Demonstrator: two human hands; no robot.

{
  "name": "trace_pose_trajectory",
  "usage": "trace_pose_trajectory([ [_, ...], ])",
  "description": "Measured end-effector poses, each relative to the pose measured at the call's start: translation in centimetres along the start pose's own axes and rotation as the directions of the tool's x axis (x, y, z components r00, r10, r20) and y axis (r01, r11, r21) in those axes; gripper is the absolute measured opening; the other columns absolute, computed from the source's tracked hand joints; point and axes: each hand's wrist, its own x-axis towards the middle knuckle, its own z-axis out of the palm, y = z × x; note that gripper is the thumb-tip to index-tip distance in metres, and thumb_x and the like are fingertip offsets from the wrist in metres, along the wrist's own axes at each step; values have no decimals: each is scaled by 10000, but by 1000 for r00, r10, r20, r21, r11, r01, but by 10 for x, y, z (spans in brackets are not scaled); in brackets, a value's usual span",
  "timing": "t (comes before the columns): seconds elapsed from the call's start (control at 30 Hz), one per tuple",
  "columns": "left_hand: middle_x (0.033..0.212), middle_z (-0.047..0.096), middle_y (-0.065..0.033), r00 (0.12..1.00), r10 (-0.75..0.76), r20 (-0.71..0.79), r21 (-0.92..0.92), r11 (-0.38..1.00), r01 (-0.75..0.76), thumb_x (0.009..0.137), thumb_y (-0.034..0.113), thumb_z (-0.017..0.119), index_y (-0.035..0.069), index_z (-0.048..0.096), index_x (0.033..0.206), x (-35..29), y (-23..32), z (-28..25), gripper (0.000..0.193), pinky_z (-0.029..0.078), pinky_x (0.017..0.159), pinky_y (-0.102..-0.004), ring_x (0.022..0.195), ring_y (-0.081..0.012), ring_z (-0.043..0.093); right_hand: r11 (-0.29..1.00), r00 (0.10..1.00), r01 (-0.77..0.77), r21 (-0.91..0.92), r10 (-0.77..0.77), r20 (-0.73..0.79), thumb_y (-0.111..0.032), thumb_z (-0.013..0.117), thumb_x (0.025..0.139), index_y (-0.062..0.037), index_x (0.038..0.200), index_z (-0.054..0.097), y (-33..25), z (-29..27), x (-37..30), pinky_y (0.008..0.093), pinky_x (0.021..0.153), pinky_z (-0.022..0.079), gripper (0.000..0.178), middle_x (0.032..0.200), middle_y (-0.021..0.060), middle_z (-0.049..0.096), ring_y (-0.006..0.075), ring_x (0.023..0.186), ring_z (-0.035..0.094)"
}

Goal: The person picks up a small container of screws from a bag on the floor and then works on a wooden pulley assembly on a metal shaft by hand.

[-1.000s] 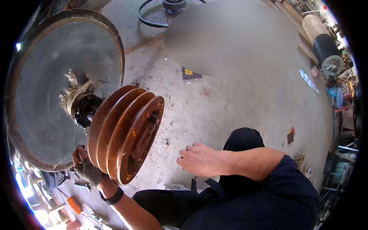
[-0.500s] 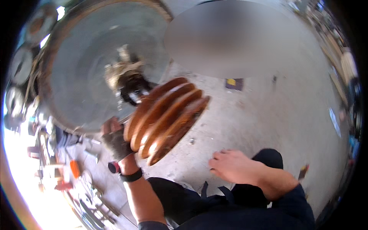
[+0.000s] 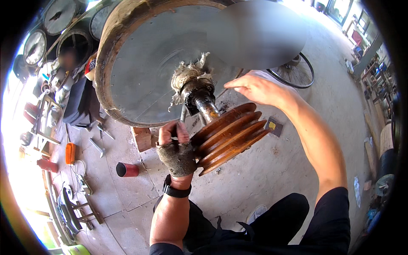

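A brown grooved pulley (image 3: pixel 231 138) sits at the near end of a dark, greasy shaft (image 3: pixel 206 106). Frayed, dirty cloth (image 3: pixel 191 78) is wrapped round the shaft where it meets a big round drum with a grey face (image 3: pixel 140 72). My left hand (image 3: pixel 176 148), in a fingerless glove, is beside the pulley's left rim. Its fingers are bent and drawn together near a thin grey rod (image 3: pixel 183 114); what they hold, if anything, is unclear. Bare and stretched out, my right hand (image 3: pixel 259 88) reaches leftward above the pulley, its fingers extended with nothing in them.
A red cylinder (image 3: pixel 127 169) and a wooden block (image 3: pixel 142 139) are on the floor at left. An orange tool (image 3: pixel 70 153), cords and metal stands lie further left. Beyond my right hand is a spoked wheel (image 3: pixel 294 72). A blurred patch covers the top centre.
My right hand has moved from near my lap, forward and up past the pulley. My left hand stays by the pulley's left rim. The whole view has shifted, with drum and pulley further right.
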Motion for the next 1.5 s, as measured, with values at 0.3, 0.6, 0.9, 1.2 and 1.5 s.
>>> trace_pose_trajectory([
  [0.3, 798, 625, -91, 998, 23, 51, -25, 999, -22, 934, 151, 641, 52, 626, 959, 4, -4, 3, 103, 483, 686, -326, 696, -199, 587, 979, 965, 45, -199, 9, 262, -88, 505, 913, -170, 1270, 628, -21, 19, 46, 443, 866, 523, 386, 998, 189, 697, 343, 954, 667],
  [0.6, 807, 619, -86, 993, 15, 113, -73, 997, -7, 915, 108, 659, 36, 621, 982, 8, 0, -1, 105, 479, 677, -328, 715, -190, 590, 947, 967, 116, -298, -39, 253, -58, 504, 894, -143, 1273, 625, -20, 26, 49, 437, 751, 555, 407, 903, 196, 700, 342, 830, 689],
  [0.9, 824, 622, -88, 994, 13, 113, -45, 999, -8, 921, 124, 656, 31, 623, 977, 7, 1, 0, 113, 476, 683, -317, 711, -183, 582, 978, 970, 77, -193, -28, 243, -63, 504, 904, -159, 1290, 611, -38, 20, 51, 468, 786, 535, 412, 914, 213, 692, 365, 844, 678],
  [1.2, 789, 581, 11, 992, 1, 125, -107, 994, 12, 960, 176, 637, 28, 621, 953, 8, 0, 1, 149, 423, 694, -249, 727, -78, 476, 990, 955, 101, -93, -70, 289, -66, 467, 921, -206, 1351, 561, -45, 22, 57, 477, 787, 519, 462, 909, 225, 684, 379, 856, 665],
  [1.5, 791, 577, 10, 993, 2, 120, -122, 992, 13, 960, 179, 638, 21, 616, 943, 7, 2, 3, 160, 415, 696, -250, 731, -75, 472, 990, 914, 16, -143, 44, 403, -49, 418, 941, -223, 1429, 472, -60, 10, 55, 488, 841, 498, 521, 920, 240, 655, 378, 897, 647],
])
